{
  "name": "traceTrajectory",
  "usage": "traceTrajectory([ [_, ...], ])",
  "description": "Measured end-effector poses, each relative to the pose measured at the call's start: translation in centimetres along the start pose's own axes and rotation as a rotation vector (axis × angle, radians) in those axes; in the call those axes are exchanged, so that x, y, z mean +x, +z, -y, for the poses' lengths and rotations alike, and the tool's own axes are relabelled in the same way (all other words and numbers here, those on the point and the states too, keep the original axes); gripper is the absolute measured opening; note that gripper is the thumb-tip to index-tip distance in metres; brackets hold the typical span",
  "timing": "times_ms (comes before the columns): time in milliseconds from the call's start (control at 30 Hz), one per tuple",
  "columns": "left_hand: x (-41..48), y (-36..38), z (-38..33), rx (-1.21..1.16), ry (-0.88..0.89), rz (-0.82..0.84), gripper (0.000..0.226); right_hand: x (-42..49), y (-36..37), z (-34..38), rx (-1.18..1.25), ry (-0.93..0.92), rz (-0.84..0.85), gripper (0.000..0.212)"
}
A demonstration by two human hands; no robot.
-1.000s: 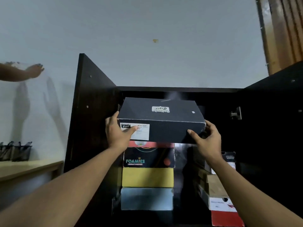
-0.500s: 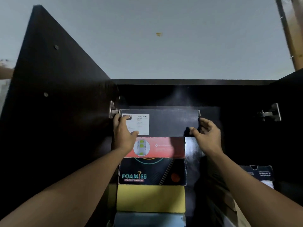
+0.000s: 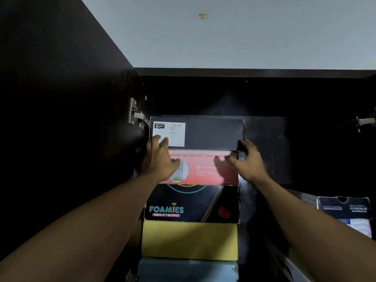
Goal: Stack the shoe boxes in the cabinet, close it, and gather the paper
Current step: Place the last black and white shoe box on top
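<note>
A black Onitsuka Tiger shoe box (image 3: 213, 133) with a white label lies on top of the left stack inside the dark cabinet (image 3: 244, 72). Under it sit a red box (image 3: 203, 177), a black Foamies Skechers box (image 3: 191, 204), a yellow box (image 3: 189, 241) and a pale blue box (image 3: 187, 270). My left hand (image 3: 160, 160) is in front of the red box with fingers spread, its fingertips at the lower edge of the black box's label. My right hand (image 3: 249, 162) hovers by the black box's lower right corner, fingers apart and holding nothing.
The cabinet's left door (image 3: 61, 119) stands wide open, with a metal hinge (image 3: 136, 115) beside the stack. A second, lower stack at the right carries a dark Skechers box (image 3: 345, 208). A right-side hinge (image 3: 364, 121) shows at the frame edge. Pale wall rises above.
The black box went from held in front of the cabinet to resting on the red box. Both hands have let go and dropped slightly lower. The view has moved closer in.
</note>
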State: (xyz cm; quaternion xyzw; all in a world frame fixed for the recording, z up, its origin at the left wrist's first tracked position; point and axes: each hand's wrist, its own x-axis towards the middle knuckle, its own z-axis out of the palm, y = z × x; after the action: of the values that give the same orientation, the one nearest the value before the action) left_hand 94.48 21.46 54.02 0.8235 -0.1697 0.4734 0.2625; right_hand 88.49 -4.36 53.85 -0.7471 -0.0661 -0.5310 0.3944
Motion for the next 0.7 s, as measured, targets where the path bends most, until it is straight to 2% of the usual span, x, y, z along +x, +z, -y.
traceTrajectory([
  [200,1.4,2.0,1.3,0.035,-0.035,0.227,0.1,1.1,2.4,-1.7,-0.096,0.035,0.067,0.085],
  [400,1.3,3.2,2.0,0.068,-0.035,0.24,0.104,1.1,3.0,-2.9,-0.124,0.092,0.117,0.092],
  [500,1.8,2.3,1.8,0.065,-0.041,0.34,0.108,1.3,1.4,-1.0,-0.153,0.157,0.259,0.096],
  [567,2.4,1.1,1.2,0.098,-0.054,0.427,0.111,1.7,-0.4,1.2,-0.093,0.219,0.413,0.087],
  [600,2.5,0.4,0.6,0.111,-0.056,0.454,0.112,1.9,-1.3,2.0,-0.069,0.232,0.444,0.085],
  [700,1.5,-1.6,-1.4,0.095,-0.018,0.468,0.108,1.2,-3.4,4.3,-0.099,0.192,0.396,0.09],
])
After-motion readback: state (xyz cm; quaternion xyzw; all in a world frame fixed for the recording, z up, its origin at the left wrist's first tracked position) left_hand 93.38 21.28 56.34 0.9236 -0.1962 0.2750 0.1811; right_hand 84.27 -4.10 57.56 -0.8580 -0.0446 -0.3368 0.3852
